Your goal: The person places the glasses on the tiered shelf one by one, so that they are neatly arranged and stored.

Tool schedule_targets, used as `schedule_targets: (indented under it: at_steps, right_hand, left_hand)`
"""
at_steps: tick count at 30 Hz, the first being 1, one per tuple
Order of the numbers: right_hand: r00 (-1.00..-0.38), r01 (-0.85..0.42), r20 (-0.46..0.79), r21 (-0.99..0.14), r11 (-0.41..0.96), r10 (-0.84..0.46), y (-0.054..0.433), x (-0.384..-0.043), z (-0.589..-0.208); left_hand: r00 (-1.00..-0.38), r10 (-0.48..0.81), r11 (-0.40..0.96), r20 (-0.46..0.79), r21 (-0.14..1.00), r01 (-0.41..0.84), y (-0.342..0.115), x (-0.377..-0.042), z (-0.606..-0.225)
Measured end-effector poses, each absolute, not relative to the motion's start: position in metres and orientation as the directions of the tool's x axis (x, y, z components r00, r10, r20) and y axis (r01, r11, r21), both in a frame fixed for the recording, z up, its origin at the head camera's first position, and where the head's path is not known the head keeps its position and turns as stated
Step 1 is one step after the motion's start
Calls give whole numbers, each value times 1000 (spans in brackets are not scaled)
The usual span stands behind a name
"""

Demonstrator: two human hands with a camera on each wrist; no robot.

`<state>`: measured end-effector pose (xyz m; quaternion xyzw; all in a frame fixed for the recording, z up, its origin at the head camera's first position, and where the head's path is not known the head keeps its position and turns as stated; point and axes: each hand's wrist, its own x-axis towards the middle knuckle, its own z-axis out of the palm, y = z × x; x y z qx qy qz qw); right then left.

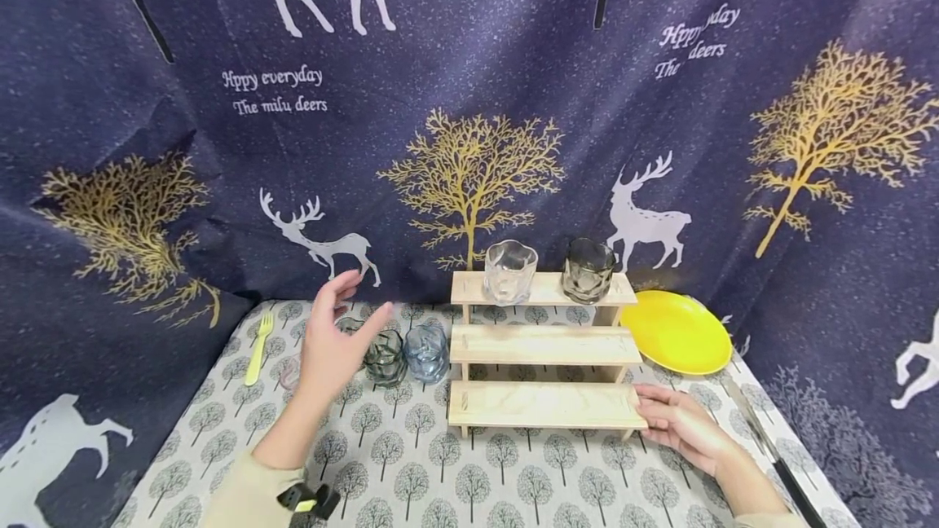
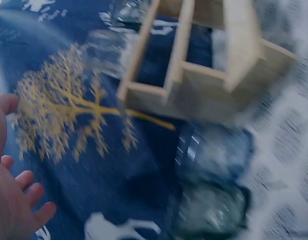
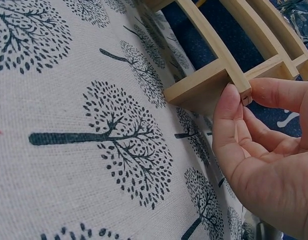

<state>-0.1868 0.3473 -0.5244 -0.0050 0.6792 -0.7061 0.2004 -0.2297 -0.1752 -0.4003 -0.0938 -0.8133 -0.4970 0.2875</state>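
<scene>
A three-tier wooden shelf [image 1: 543, 406] stands on the patterned tablecloth. My right hand [image 1: 682, 426] pinches the right end of its lowest tier between thumb and fingers, as the right wrist view [image 3: 264, 145] shows. On the top tier are a clear glass [image 1: 509, 275] and a smoky grey glass [image 1: 589, 271]. My left hand [image 1: 333, 345] is held up, fingers spread and holding nothing, left of the shelf. Beside it are a dark green glass [image 1: 385, 358] and a blue glass [image 1: 427, 353]. A pinkish glass [image 1: 289, 373] and another glass are partly hidden behind that hand.
A yellow plate [image 1: 676, 334] lies right of the shelf, and a knife with a black handle [image 1: 795, 487] lies along the table's right edge. At the far left is a pale yellow fork [image 1: 258, 350]. A dark blue printed cloth [image 1: 469, 63] hangs behind the table.
</scene>
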Motion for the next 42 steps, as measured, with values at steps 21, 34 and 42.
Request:
schedule_targets:
  at_steps: [21, 34, 42]
  right_hand:
    - [-921, 280, -260, -960, -28, -291, 347, -185, -522]
    - [-921, 277, -262, -961, -12, -288, 346, -186, -523]
    - [-920, 278, -265, -960, -6, -289, 347, -186, -523]
  left_hand:
    - [-911, -385, 603, 149, 788, -125, -273, -200, -519]
    - [-930, -365, 421, 31, 897, -135, -280, -210, -536]
    - [-926, -376, 427, 47, 895, -128, -279, -212, -541]
